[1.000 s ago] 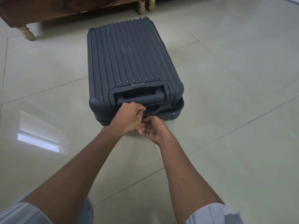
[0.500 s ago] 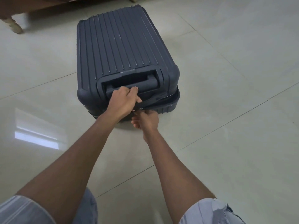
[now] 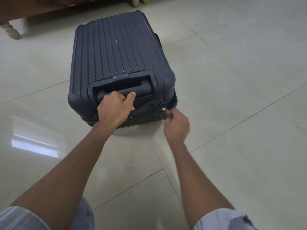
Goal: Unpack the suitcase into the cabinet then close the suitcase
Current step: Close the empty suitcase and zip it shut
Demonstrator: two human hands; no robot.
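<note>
While your left hand [image 3: 114,108] grips the suitcase [image 3: 119,63] handle [image 3: 132,92], your right hand [image 3: 177,125], nearer, pinches the zipper pull [image 3: 164,109] right of that handle; seam runs sideways.

The left hand [image 3: 114,108] covers the near middle of the suitcase [image 3: 119,63] handle [image 3: 139,89], and its fingertips curl out of sight under the bar. The right hand [image 3: 177,125] is motion-blurred; its fingertips pinch at the small silver zipper pull [image 3: 164,109] just beside them, too small to make out clearly. Beyond both hands, the wooden furniture [image 3: 41,9] is cut off by the top edge, only its legs and underside showing.
</note>
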